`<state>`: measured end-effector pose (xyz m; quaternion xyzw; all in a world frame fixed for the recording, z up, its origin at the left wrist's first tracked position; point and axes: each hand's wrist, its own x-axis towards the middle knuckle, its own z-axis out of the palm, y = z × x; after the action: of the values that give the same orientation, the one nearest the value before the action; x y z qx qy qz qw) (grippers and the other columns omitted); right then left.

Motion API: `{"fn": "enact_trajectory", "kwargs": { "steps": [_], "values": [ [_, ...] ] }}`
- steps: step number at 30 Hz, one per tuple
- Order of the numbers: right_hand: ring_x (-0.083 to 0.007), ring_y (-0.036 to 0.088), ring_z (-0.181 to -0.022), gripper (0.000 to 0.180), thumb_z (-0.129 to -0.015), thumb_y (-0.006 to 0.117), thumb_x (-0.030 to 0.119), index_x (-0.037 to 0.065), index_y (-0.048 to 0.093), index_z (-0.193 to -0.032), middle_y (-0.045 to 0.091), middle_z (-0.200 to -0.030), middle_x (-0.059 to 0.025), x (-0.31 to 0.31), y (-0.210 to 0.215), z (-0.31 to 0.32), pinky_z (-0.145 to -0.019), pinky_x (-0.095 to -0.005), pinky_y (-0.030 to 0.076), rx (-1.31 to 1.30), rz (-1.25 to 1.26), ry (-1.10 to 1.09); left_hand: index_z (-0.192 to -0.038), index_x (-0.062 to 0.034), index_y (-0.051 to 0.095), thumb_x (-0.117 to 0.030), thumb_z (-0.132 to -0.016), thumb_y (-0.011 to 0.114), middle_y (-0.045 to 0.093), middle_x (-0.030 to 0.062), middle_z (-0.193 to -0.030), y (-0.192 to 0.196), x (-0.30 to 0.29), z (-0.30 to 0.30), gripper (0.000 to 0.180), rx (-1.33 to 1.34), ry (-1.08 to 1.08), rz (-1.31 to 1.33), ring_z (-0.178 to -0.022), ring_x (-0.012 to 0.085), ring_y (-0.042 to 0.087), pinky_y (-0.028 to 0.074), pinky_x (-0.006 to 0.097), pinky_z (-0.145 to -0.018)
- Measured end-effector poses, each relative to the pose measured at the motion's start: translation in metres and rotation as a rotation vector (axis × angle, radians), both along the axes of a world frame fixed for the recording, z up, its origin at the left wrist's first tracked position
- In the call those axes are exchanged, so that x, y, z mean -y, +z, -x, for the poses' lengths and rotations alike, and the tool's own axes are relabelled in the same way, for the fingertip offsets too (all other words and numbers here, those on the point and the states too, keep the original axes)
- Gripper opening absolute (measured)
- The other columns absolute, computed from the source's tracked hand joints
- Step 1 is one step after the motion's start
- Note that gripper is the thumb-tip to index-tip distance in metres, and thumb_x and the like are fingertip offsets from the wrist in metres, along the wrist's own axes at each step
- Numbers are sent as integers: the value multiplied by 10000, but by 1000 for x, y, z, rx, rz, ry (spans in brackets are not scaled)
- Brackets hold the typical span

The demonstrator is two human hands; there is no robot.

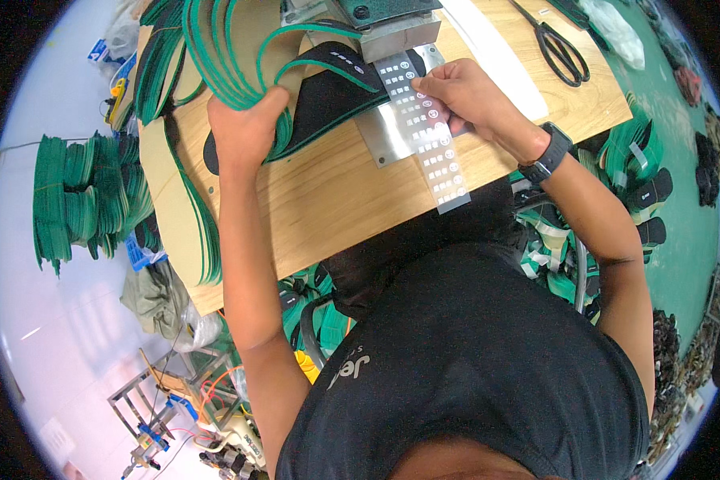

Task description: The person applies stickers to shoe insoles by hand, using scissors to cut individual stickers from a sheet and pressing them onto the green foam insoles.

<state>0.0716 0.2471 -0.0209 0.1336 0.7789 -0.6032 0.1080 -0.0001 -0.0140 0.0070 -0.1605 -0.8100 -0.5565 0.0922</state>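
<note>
My left hand [246,128] presses down on a black insole with a green rim [328,100], which lies on the wooden table [328,200] partly under a press head [392,28]. My right hand [466,94] pinches a clear strip of small white labels [428,136] that runs from the press over a metal plate [384,136] toward me. A black watch sits on my right wrist.
A fanned stack of tan insoles with green rims [216,48] lies at the table's far left. Black scissors [560,48] rest at the far right beside a white strip [496,56]. Green insole bundles [80,192] hang at left; more pile at right [640,176].
</note>
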Motion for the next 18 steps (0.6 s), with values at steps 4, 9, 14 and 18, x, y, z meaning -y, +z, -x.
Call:
{"fn": "enact_trajectory", "kwargs": {
  "steps": [4,9,14,18],
  "values": [
    [-41,512,-419,294,-918,614,256,32,631,-728,548,-539,8,3,0,1,-321,-172,355,16,22,-21,-875,18,645,-90,-686,667,658,53,-802,-6,1,2,218,-44,8,-60,-738,133,599,481,280,-709],
    [-39,474,-397,294,-919,613,256,29,633,-734,541,-535,11,0,-2,1,-317,-171,351,2,23,8,-915,11,639,-107,-685,679,658,58,-819,-9,0,4,262,-98,17,-154,-750,127,595,479,275,-718],
    [-45,475,-403,302,-920,606,266,30,630,-734,538,-544,10,3,0,0,-329,-177,362,0,18,-18,-1033,-12,606,-191,-655,754,674,126,-894,-9,-8,4,443,-12,-13,230,-805,239,635,495,339,-766],
    [-51,478,-417,297,-921,595,265,33,627,-737,541,-560,8,0,3,-2,-349,-182,375,-2,98,2,-1188,-40,523,-276,-591,814,653,187,-965,-5,-18,-1,704,-212,-202,575,-910,374,608,480,427,-812]
  ]
}}
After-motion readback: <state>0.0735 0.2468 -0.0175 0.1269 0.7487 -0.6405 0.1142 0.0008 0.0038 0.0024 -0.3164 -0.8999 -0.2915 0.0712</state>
